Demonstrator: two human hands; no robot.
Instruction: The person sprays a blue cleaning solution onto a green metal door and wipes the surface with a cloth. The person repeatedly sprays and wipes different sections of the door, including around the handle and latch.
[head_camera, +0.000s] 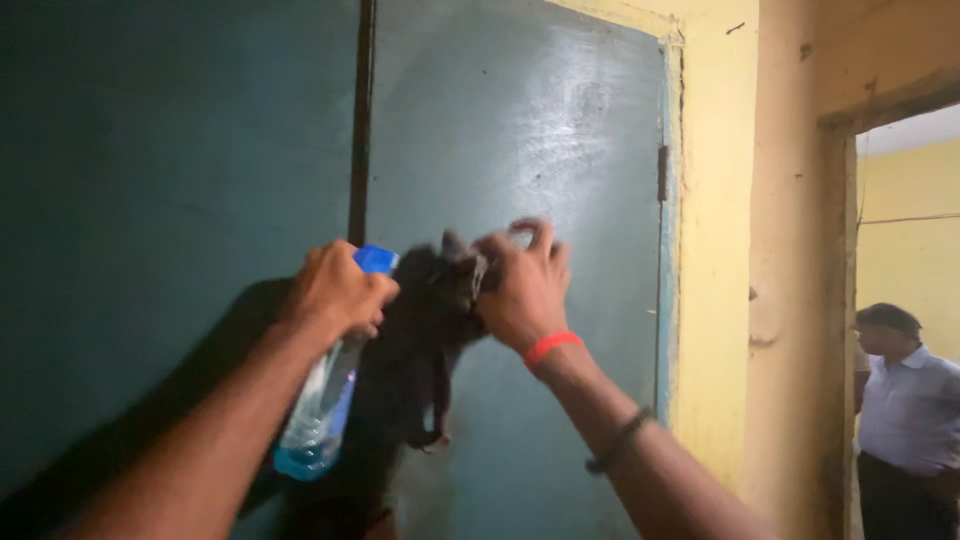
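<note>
Overhead, both arms are reaching up. Left hand (335, 290) is gripping a clear spray bottle (318, 420) by its blue top, bottle hanging downward. Right hand (525, 285) is pressing a dark rag (435, 330), fingers clenched, against the teal door (540, 130).

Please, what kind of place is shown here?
Probably an indoor corridor of an older building. A teal double door sits in a worn yellow wall, and an open doorway on the right leads to another yellow-walled room where a person stands.
</note>
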